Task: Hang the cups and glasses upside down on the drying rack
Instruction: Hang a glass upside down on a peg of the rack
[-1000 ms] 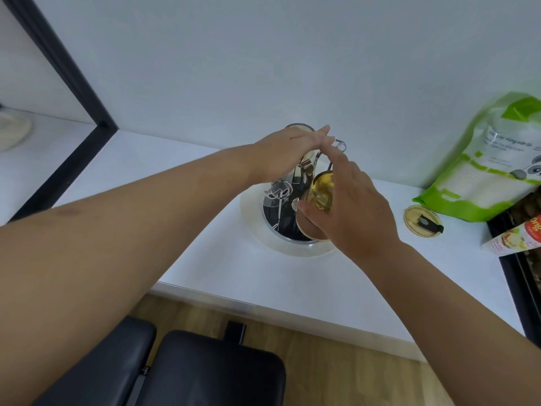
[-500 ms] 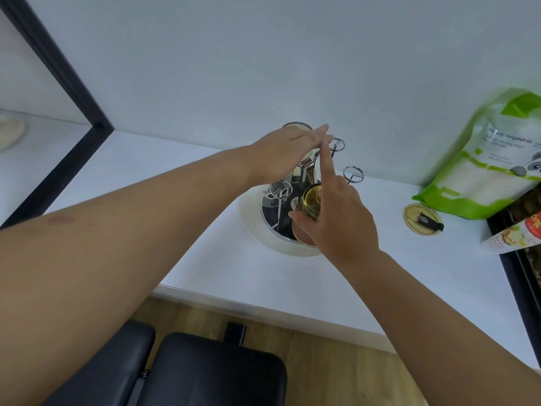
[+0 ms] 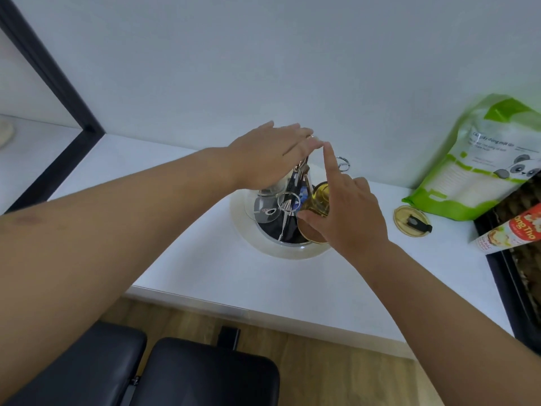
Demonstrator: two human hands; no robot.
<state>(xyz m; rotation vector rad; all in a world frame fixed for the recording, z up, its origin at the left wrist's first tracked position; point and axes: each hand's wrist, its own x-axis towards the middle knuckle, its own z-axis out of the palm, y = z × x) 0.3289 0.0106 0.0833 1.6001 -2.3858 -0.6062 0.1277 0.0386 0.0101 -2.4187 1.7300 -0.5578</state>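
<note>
The left hand (image 3: pixel 269 155) is lying flat and open, fingers stretched toward three o'clock, resting over the top of the drying rack (image 3: pixel 289 206) — whether it is pressing on the rack's upper part cannot be told. The right hand (image 3: pixel 348 212) is gripping an amber glass (image 3: pixel 317 213) between thumb and curled fingers, with the index finger pointing straight up to twelve o'clock; the glass is tilting mouth-down among the rack's prongs, its rim low over the round tray. A clear glass (image 3: pixel 270 191) is sitting at the rack's nine o'clock side, partly hidden under the left palm. The rack is standing on a white counter (image 3: pixel 205 259) against a plain pale wall (image 3: pixel 263 68). At three o'clock from the rack an amber lid (image 3: pixel 411 219) is lying flat — beyond it a green-and-white bag (image 3: pixel 480 159) is leaning on the wall, and a red-labelled box (image 3: pixel 512 232) is sitting at the counter's far right. At six o'clock, wooden flooring and a black padded seat (image 3: pixel 205 373) are showing below the counter's edge.
</note>
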